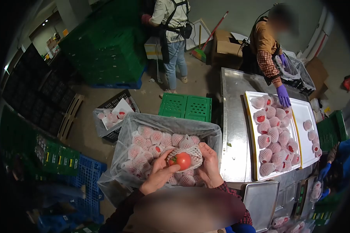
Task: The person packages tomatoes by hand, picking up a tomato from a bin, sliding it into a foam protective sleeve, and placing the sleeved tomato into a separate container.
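Note:
A red tomato (182, 160) with a bit of green at its stem end rests in my left hand (158, 173), the thumb lying across its front. My right hand (210, 166) pinches the edge of a white foam net sleeve (194, 154), which sits around the tomato's back and right side. The front of the tomato is bare. Just below both hands stands a crate lined with clear plastic (122, 143), full of fruit in foam nets (144, 132).
To the right, a metal table (233, 128) carries a white tray (250, 116) of netted fruit and a second white tray (304, 112) with several more. A co-worker's purple-gloved hand (283, 96) touches the trays. A green crate (186, 105) stands ahead; another person (173, 35) stands beyond.

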`<move>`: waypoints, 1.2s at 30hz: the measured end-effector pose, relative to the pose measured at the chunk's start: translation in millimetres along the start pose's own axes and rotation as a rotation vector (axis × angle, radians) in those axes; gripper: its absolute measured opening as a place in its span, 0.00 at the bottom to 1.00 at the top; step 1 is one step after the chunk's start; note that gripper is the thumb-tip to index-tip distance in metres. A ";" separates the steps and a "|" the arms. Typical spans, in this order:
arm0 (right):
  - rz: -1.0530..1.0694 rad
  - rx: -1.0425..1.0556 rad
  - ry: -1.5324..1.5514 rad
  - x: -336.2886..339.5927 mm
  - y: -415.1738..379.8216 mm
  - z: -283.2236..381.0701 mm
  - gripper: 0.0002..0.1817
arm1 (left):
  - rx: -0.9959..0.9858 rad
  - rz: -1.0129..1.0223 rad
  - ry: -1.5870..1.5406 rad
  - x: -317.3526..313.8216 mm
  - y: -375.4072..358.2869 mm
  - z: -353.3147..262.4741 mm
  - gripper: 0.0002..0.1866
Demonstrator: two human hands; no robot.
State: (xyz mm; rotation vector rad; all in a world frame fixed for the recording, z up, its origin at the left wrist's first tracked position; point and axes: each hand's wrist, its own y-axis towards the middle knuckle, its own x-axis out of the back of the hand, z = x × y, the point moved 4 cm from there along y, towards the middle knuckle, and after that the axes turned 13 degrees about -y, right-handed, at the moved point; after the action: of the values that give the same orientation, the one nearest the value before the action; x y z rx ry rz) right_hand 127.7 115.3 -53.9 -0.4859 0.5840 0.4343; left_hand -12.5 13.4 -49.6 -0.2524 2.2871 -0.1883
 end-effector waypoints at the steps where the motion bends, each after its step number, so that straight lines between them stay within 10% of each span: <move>1: 0.002 0.003 -0.001 5.1 4.9 -6.2 0.07 | 0.064 0.015 -0.190 -1.3 -0.5 1.9 0.35; 6: -0.039 0.204 -0.536 24.2 9.2 -31.2 0.05 | 0.113 0.138 -0.390 2.6 -8.3 3.4 0.35; 11: 0.058 0.051 -0.422 13.7 -8.7 -47.2 0.10 | 0.106 0.307 -0.486 -20.9 -13.2 -14.0 0.34; 22: 0.097 0.418 -0.802 -26.7 -45.8 15.0 0.34 | -0.546 -0.195 1.016 -39.4 -14.5 -30.5 0.32; 30: 0.099 0.566 -1.026 -29.5 -45.1 27.1 0.33 | -0.631 -0.106 1.223 -44.7 -18.2 -27.9 0.27; 36: 0.234 -0.254 0.148 -2.9 -31.2 15.0 0.38 | -0.500 -0.379 0.958 -4.4 -19.8 -42.5 0.14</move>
State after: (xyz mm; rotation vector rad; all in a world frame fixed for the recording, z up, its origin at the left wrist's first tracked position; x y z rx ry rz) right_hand 147.8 97.8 -31.7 -0.7003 0.7369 0.7050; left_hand -39.0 -2.4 -14.0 -1.0411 3.1896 0.1145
